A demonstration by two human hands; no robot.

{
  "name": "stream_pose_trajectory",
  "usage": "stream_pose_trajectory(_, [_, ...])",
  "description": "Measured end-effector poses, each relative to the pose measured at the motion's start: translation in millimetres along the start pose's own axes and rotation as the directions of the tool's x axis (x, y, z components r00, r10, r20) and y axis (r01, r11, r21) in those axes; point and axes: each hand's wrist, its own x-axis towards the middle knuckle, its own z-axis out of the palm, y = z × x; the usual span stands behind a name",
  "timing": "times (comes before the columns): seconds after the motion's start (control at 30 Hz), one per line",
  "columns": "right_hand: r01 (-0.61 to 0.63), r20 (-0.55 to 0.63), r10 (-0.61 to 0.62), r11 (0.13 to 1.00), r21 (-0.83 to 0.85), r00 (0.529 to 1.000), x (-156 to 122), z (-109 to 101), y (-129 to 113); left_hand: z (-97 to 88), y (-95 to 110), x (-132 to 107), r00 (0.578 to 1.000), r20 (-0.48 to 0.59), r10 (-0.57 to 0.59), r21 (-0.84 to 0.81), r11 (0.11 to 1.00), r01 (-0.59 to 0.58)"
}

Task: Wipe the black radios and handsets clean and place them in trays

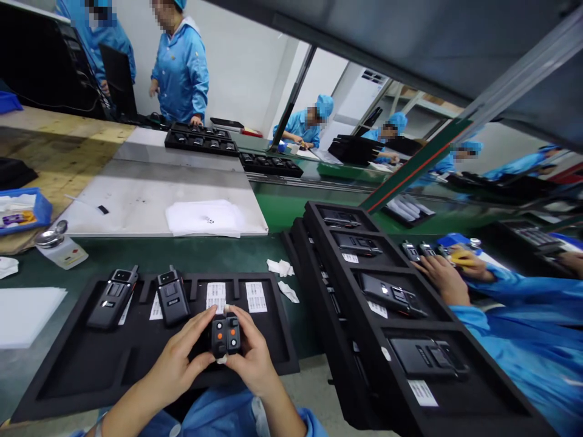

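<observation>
My left hand and my right hand are closed around two black handheld radios pressed side by side, seen end-on. The left radio and the right radio each show an orange and a white dot. White covers show on some fingertips. Beneath my hands is a black foam tray. Two more handheld radios with stub antennas lie in it, one at the far left and another nearer my left hand. Printed label sheets lie along its back row.
On the right stands a stack of black trays holding radios and labels. Beyond it, a co-worker's hands handle items. Paper scraps, white paper, a dispenser bottle and a blue bin sit around the bench.
</observation>
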Motion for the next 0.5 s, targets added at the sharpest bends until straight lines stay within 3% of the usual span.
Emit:
stream_pose_trajectory(0.1, [-0.005, -0.009, 0.005, 1.000, 0.013, 1.000, 2, 1, -1, 2.2, 1, 3, 0.999, 0.038, -0.024, 0.036, 0.999, 0.023])
stream_pose_trajectory(0.3, [0.019, -0.025, -0.020, 1.000, -0.022, 0.999, 12, 4, -1, 12.3, -4, 18, 0.984, -0.100, -0.148, -0.055, 0.988, 0.143])
stream_pose_trajectory(0.4, [-0.002, -0.151, 0.014, 0.997, 0.081, 0.988, 28, 3, 2, 9.7, -5, 26, 0.960, -0.141, -0.242, -0.307, 0.932, 0.190])
stream_pose_trajectory(0.5, [-0.115, -0.283, 0.203, 0.947, 0.299, 0.938, 43, 1, 3, -0.7, 0, 34, 0.900, -0.156, -0.407, -0.640, 0.736, 0.222])
